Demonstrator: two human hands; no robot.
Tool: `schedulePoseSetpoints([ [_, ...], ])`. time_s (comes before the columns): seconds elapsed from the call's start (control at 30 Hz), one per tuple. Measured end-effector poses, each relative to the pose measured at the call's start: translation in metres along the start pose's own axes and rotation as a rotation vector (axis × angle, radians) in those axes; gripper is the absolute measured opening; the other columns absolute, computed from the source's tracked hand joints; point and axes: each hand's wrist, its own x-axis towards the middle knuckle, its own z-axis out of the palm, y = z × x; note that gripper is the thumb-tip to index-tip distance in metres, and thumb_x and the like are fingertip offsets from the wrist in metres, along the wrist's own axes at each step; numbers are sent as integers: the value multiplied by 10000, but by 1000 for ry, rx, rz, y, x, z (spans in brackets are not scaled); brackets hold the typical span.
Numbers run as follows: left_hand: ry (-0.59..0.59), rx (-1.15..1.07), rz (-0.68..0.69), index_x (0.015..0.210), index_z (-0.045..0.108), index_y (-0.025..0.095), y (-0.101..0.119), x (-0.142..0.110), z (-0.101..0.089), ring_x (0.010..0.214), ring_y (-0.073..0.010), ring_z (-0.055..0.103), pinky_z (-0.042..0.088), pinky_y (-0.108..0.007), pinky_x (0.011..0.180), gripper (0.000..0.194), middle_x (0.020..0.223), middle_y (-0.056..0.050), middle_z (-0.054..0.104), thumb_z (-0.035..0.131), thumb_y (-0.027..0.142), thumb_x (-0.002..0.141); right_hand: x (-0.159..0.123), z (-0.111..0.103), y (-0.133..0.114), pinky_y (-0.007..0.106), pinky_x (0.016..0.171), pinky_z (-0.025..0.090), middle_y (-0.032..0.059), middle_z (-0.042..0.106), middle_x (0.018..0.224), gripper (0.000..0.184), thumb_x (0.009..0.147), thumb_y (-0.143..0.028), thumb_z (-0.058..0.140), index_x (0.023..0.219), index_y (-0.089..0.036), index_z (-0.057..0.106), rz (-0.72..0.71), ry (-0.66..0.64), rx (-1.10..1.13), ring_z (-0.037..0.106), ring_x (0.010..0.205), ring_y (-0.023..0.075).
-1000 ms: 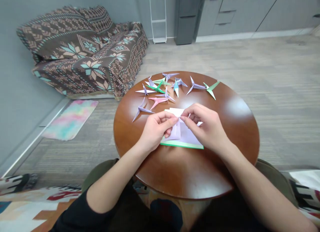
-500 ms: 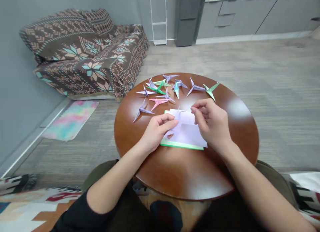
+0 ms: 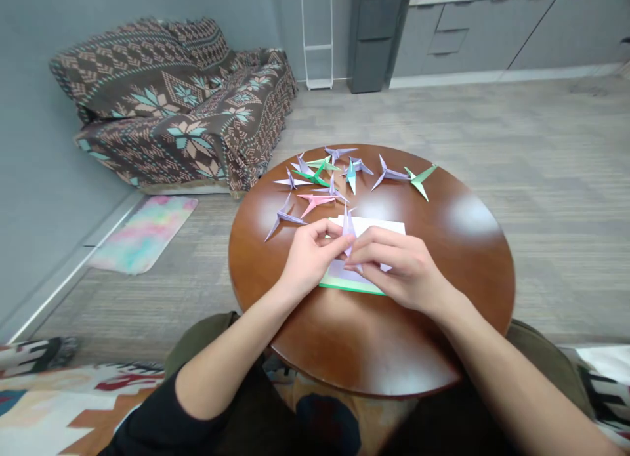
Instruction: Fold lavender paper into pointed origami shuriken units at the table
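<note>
A lilac folded paper crane (image 3: 348, 225), its narrow points standing upward, is pinched between the thumb and fingers of my left hand (image 3: 312, 254). From the other side, my right hand (image 3: 401, 266) closes its fingertips on the lower part of the same paper; the fingers partly hide it. Under both hands lies a stack of square paper sheets (image 3: 352, 285), white and lilac on top with a green edge at the bottom.
Several finished-looking paper cranes lie along the far side of the round brown table (image 3: 344, 344), among them a pink crane (image 3: 316, 201), a dark green crane (image 3: 314, 174) and a light green crane (image 3: 419, 180). A covered sofa (image 3: 197, 115) stands beyond at left.
My right hand has moved left and down from above the paper stack to the folded lilac paper. My left hand keeps its pinch. The view has shifted slightly.
</note>
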Motion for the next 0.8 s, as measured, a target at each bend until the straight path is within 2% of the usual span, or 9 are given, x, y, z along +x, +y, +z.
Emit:
schedulePoseSetpoints([
  [0.1, 22, 8, -2, 718, 657, 145, 1, 0, 1, 568, -107, 617, 545, -235, 588, 366, 657, 28, 655, 939, 375, 678, -2, 0, 1, 278, 645, 546, 51, 741, 839, 220, 994, -84, 580, 907, -210, 737, -10, 5, -58, 705, 721, 159],
  [0.2, 23, 7, 11, 716, 662, 146, 1, 0, 1, 568, -100, 613, 543, -229, 598, 343, 659, 31, 657, 926, 364, 694, -2, -1, 3, 257, 651, 555, 50, 758, 844, 182, 1000, -96, 623, 916, -191, 754, -62, 30, -56, 721, 726, 147],
  [0.3, 14, 14, 19, 729, 671, 148, 2, 0, 1, 595, -110, 636, 566, -240, 632, 306, 681, 25, 672, 911, 337, 708, 1, -2, 3, 261, 666, 565, 49, 762, 838, 87, 971, -145, 717, 909, -186, 764, -116, 123, -14, 719, 730, 150],
  [0.37, 10, 41, 33, 743, 673, 152, 1, 1, 0, 615, -124, 653, 574, -248, 639, 266, 705, 14, 689, 885, 313, 734, 2, -3, 0, 273, 634, 551, 35, 741, 773, 138, 983, -178, 709, 853, -192, 752, -105, 218, 38, 693, 682, 148],
  [0.43, 9, 74, 56, 765, 677, 158, 0, 2, -1, 637, -136, 664, 576, -257, 642, 220, 737, 1, 702, 845, 300, 774, 3, -4, -1, 273, 587, 515, 12, 689, 679, 264, 1011, -189, 659, 752, -196, 710, -21, 338, 73, 642, 607, 132],
  [0.53, 3, 143, 105, 835, 709, 161, -4, 4, -2, 699, -150, 683, 581, -267, 682, 140, 802, -18, 714, 806, 253, 797, 2, -4, 3, 269, 542, 463, -9, 639, 652, 303, 984, -205, 689, 683, -195, 657, 246, 422, 6, 567, 545, 111],
  [0.63, -10, 199, 190, 860, 742, 153, -10, 6, -4, 884, -181, 726, 599, -295, 808, 98, 1053, -78, 733, 781, 170, 772, -1, -1, 14, 277, 570, 511, 27, 728, 901, 64, 911, -238, 778, 911, -191, 735, 449, 264, 4, 646, 624, 128],
  [0.73, -27, 221, 203, 848, 763, 145, -14, 8, -7, 973, -204, 738, 605, -339, 888, 84, 1235, -125, 689, 771, 147, 764, -3, 2, 24, 282, 619, 524, 38, 740, 966, 93, 905, -224, 776, 987, -193, 746, 441, 81, -11, 671, 684, 140],
  [0.8, -41, 227, 184, 853, 765, 144, -14, 9, -8, 998, -214, 742, 609, -353, 910, 86, 1242, -131, 692, 774, 141, 767, -4, 5, 27, 285, 642, 520, 34, 732, 933, 39, 928, -200, 733, 966, -190, 736, 424, 57, -45, 659, 688, 140],
])
